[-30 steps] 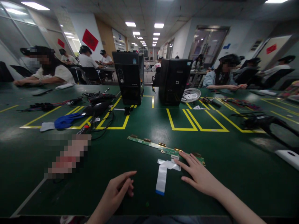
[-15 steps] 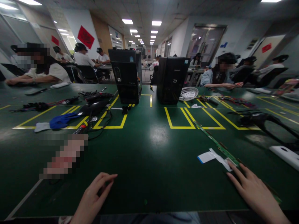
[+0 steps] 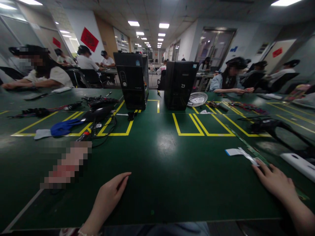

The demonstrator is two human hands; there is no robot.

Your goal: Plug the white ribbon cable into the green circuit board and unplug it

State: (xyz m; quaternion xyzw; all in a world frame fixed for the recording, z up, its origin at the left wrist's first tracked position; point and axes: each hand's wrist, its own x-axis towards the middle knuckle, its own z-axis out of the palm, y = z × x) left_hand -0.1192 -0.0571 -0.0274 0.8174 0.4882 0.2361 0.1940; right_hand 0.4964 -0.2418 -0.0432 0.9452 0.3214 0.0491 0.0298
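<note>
With the left hand [image 3: 109,193] loosely open and empty at near left, the right hand [image 3: 277,182], fingers spread on the long green circuit board [image 3: 256,153] at right, should press lightly to avoid creasing the white ribbon cable [image 3: 235,151].

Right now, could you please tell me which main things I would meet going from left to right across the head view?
Blue glove, left hand, right-hand black computer tower, white ribbon cable, right hand.
</note>
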